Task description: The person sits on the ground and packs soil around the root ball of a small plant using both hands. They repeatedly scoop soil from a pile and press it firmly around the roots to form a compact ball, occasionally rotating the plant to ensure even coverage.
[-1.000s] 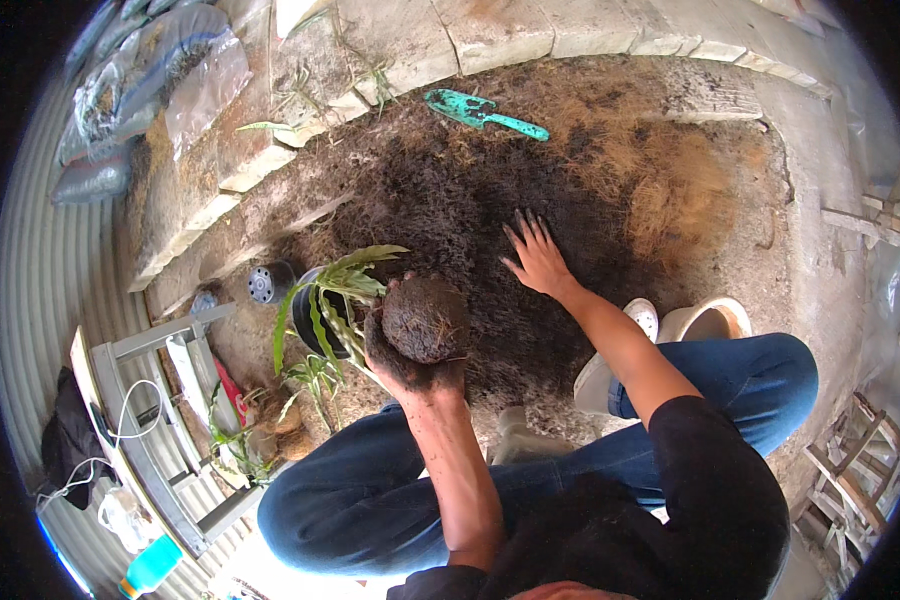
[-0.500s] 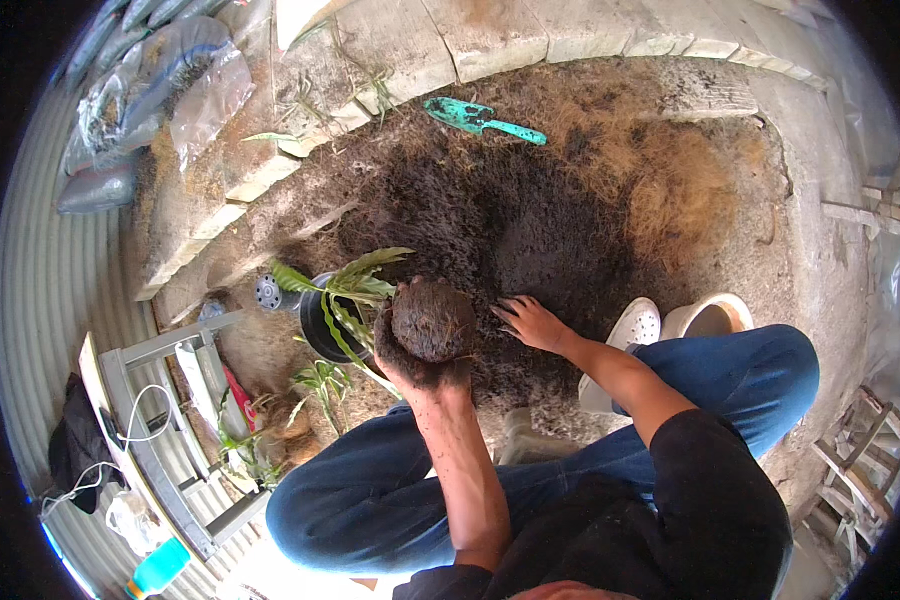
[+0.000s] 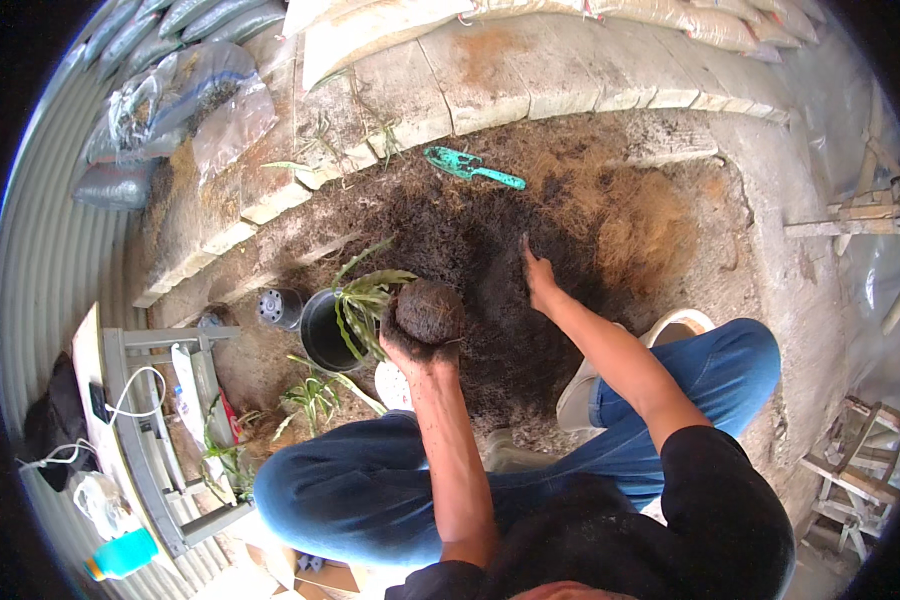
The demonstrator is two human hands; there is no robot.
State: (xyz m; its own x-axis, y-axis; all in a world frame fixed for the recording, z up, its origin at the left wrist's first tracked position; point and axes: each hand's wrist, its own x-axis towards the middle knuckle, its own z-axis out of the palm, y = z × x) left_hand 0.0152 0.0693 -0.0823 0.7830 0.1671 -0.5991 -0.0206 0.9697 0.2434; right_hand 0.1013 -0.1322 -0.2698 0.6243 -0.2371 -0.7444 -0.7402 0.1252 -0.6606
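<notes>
My left hand (image 3: 410, 350) is closed around a plant's round, brown root ball (image 3: 430, 310), holding it from below. The plant's long green leaves (image 3: 375, 285) hang to the left, over an empty black pot (image 3: 322, 335). To the right, my right hand (image 3: 540, 280) is at the dark soil heap (image 3: 485, 260). Its index finger points away from me, and nothing shows in it; the other fingers are partly hidden. Beyond the soil lies a turquoise hand trowel (image 3: 470, 167), smeared with dirt.
Brown fibre (image 3: 645, 225) is spread right of the soil. A small pot (image 3: 278, 308) lies on its side at left, near another leafy plant (image 3: 313, 397). A grey stool-like frame (image 3: 160, 430) stands at lower left. Concrete edging (image 3: 530, 95) curves behind, with filled sacks (image 3: 390, 40) beyond.
My right hand has moved farther away across the soil, its index finger now stretched forward. My left hand still holds the root ball. The view has shifted, showing more sacks at the back.
</notes>
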